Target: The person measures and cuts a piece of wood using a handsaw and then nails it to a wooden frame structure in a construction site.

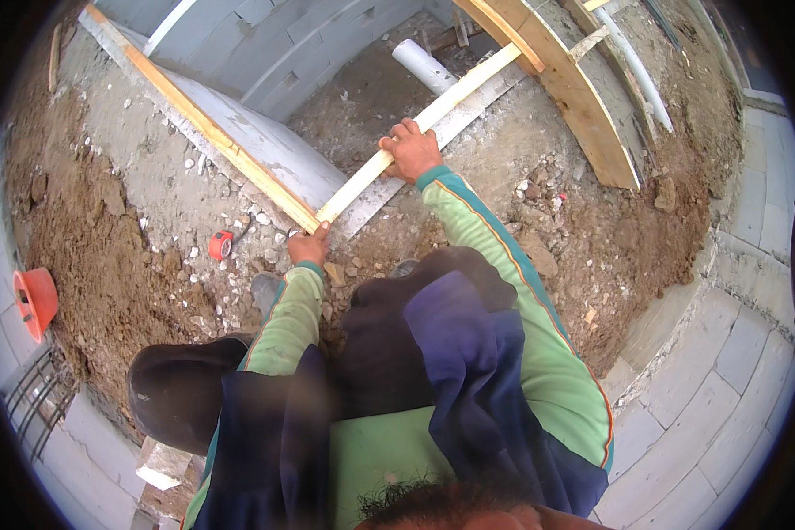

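Gripping the right strip point(468, 84), the right hand point(412, 155) has its fingers bent over the wood, partway along its length. The left hand point(306, 248) is at the near corner, where this strip meets the left strip point(225, 159); its thumb lies against the wood, but I cannot tell whether its fingers close round it. From that corner, the right strip slants up and right beneath the right hand, while the left strip runs up and left, away from the left hand. The strips lie along two edges of a pit, over pale slabs.

Rough brown ground point(88, 291), strewn with stones and clods, surrounds the pit and reaches under the person's legs. Grey block walls point(309, 44) rise at the pit's far side, and more grey blockwork point(693, 380) borders the ground at the right.

Counted out: two strips at the hands; one red tape measure point(222, 245) on the ground, near and left of the left hand; one orange tub point(35, 305), tilted, farther left; one wide plank point(574, 106) crossing at the upper right, touching the right strip's far end; and two white pipes, one in the pit point(424, 66), one beyond the plank point(636, 71). Several dark bars point(37, 397) show at the lower left.
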Motion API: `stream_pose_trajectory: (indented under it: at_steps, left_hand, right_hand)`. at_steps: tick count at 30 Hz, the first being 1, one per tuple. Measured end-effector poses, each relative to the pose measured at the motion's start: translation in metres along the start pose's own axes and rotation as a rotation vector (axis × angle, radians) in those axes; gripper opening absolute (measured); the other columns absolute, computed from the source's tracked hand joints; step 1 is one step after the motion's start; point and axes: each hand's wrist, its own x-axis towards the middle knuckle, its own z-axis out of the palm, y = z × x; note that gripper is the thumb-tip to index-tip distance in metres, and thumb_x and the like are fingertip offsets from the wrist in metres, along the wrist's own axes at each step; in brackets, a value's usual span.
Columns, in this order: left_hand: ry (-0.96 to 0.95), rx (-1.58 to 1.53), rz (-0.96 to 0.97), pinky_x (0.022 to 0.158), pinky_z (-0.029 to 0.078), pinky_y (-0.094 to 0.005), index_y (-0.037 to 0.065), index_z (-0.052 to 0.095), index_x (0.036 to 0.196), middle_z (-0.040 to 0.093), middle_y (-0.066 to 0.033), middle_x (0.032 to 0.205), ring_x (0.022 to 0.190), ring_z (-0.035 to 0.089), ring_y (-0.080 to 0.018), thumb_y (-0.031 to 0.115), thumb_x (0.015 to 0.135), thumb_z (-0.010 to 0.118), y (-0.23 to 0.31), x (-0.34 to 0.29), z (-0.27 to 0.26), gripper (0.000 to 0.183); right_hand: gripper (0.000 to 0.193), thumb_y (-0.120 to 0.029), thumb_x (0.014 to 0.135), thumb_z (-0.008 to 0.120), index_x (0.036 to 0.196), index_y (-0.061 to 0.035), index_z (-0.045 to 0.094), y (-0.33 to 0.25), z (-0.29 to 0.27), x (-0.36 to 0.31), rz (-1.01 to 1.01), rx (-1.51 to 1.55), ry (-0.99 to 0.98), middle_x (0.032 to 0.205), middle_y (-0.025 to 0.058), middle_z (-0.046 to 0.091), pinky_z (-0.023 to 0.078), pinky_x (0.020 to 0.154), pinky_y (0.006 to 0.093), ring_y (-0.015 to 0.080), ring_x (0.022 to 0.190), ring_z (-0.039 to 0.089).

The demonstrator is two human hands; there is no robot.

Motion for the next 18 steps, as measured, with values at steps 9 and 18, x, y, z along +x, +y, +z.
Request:
stream_pose_trajectory:
  at_steps: [9, 18]
  left_hand:
    - [0.047, 0.055, 0.045, 0.051, 0.049, -0.0320, -0.009, 0.063, 0.093, 0.067, -0.0116, 0.075, 0.057, 0.060, -0.0177, 0.018, 0.080, 0.089, -0.018, 0.021, -0.013, 0.039]
    - [0.002, 0.036, 0.141, 0.054, 0.050, -0.0327, -0.010, 0.063, 0.092, 0.068, -0.0135, 0.071, 0.059, 0.063, -0.0186, 0.025, 0.079, 0.089, -0.029, 0.037, -0.014, 0.046]
  right_hand:
    - [0.049, -0.040, 0.066, 0.087, 0.111, -0.0278, 0.071, -0.014, 0.007, 0.007, -0.009, 0.012, 0.027, 0.120, -0.0013, 0.061, 0.048, 0.088, 0.0545, 0.0234, 0.131, 0.047]
    - [0.047, -0.038, 0.067, 0.085, 0.111, -0.0269, 0.071, -0.009, 0.020, 0.017, -0.054, -0.018, 0.097, 0.117, 0.0003, 0.062, 0.049, 0.087, 0.0559, 0.0264, 0.131, 0.048]
